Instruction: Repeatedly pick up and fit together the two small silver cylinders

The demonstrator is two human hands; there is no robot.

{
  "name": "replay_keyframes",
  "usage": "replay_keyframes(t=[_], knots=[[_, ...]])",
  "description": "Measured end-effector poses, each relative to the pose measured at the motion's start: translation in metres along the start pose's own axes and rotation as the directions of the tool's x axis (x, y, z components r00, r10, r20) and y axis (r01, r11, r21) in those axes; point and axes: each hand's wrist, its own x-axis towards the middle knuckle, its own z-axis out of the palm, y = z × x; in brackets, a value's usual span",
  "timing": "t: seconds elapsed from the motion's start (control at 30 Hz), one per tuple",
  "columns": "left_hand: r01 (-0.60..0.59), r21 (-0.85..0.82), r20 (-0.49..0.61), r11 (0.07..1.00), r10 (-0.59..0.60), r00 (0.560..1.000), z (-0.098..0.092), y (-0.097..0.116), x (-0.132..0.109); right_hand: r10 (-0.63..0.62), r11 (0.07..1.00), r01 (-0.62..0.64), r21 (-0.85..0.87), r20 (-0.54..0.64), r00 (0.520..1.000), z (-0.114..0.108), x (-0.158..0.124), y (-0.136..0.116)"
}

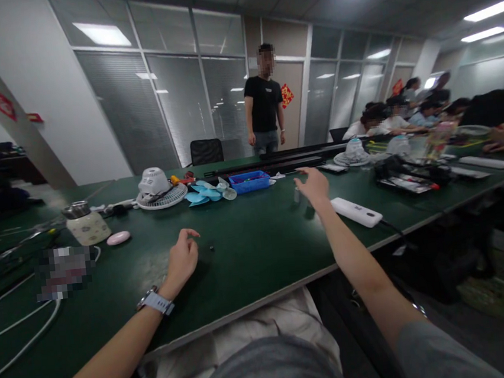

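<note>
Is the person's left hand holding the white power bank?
No, the white power bank lies on the green table beside the right forearm, well apart from the left hand.

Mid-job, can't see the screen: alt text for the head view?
The right hand is at a small grey cylinder over a green table, grip unclear; the left hand, apparently empty, is near a tiny dark piece. Beyond lie blue fan blades and a blue basket; a person stands across the table.
</note>
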Motion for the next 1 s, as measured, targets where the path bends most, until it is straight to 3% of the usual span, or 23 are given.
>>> replay_keyframes(t=[0.07, 0.1, 0.13, 0.2, 0.27, 0.33, 0.4, 0.7, 0.77, 0.83, 0.9, 0.93, 1.0], knots=[[0.02, 0.015, -0.022, 1.0, -0.02, 1.0, -0.001, 0.0, 0.0, -0.295, 0.934, 0.287, 0.213, 0.007, 0.955, 0.013, -0.021, -0.047], [0.034, 0.027, -0.039, 0.999, -0.033, 0.999, -0.001, 0.0, 0.0, -0.469, 0.846, 0.425, 0.323, 0.069, 0.88, 0.022, -0.036, -0.071], [0.049, 0.04, -0.059, 0.998, -0.047, 0.997, -0.002, 0.001, 0.0, -0.626, 0.74, 0.53, 0.415, 0.137, 0.767, 0.033, -0.052, -0.093], [0.075, 0.061, -0.097, 0.995, -0.069, 0.993, -0.003, 0.001, -0.001, -0.813, 0.567, 0.632, 0.528, 0.236, 0.532, 0.056, -0.084, -0.13], [0.085, 0.069, -0.126, 0.994, -0.075, 0.989, -0.004, 0.002, -0.001, -0.876, 0.482, 0.653, 0.585, 0.296, 0.381, 0.076, -0.111, -0.151], [0.08, 0.067, -0.148, 0.995, -0.069, 0.987, -0.004, 0.002, -0.001, -0.891, 0.454, 0.641, 0.618, 0.329, 0.314, 0.089, -0.126, -0.159], [0.07, 0.061, -0.155, 0.996, -0.06, 0.986, -0.004, 0.002, -0.001, -0.891, 0.453, 0.617, 0.644, 0.343, 0.297, 0.095, -0.132, -0.158], [0.074, 0.049, -0.143, 0.996, -0.067, 0.988, -0.003, 0.005, -0.001, -0.814, 0.581, 0.559, 0.592, 0.413, 0.409, 0.085, -0.123, -0.154], [0.07, 0.039, -0.142, 0.997, -0.064, 0.988, -0.004, 0.005, -0.002, -0.765, 0.641, 0.556, 0.53, 0.385, 0.516, 0.072, -0.101, -0.141], [0.059, 0.028, -0.138, 0.998, -0.054, 0.989, -0.004, 0.005, -0.002, -0.644, 0.75, 0.502, 0.43, 0.305, 0.701, 0.053, -0.068, -0.113], [0.046, 0.026, -0.13, 0.999, -0.043, 0.991, -0.003, 0.005, -0.002, -0.427, 0.883, 0.362, 0.299, 0.189, 0.884, 0.032, -0.031, -0.071], [0.042, 0.027, -0.126, 0.999, -0.038, 0.991, -0.002, 0.005, -0.002, -0.289, 0.938, 0.256, 0.235, 0.117, 0.95, 0.022, -0.014, -0.047], [0.038, 0.029, -0.116, 0.999, -0.035, 0.993, -0.001, 0.005, -0.002, -0.067, 0.99, 0.061, 0.13, 0.036, 0.997, 0.008, 0.012, 0.002]])
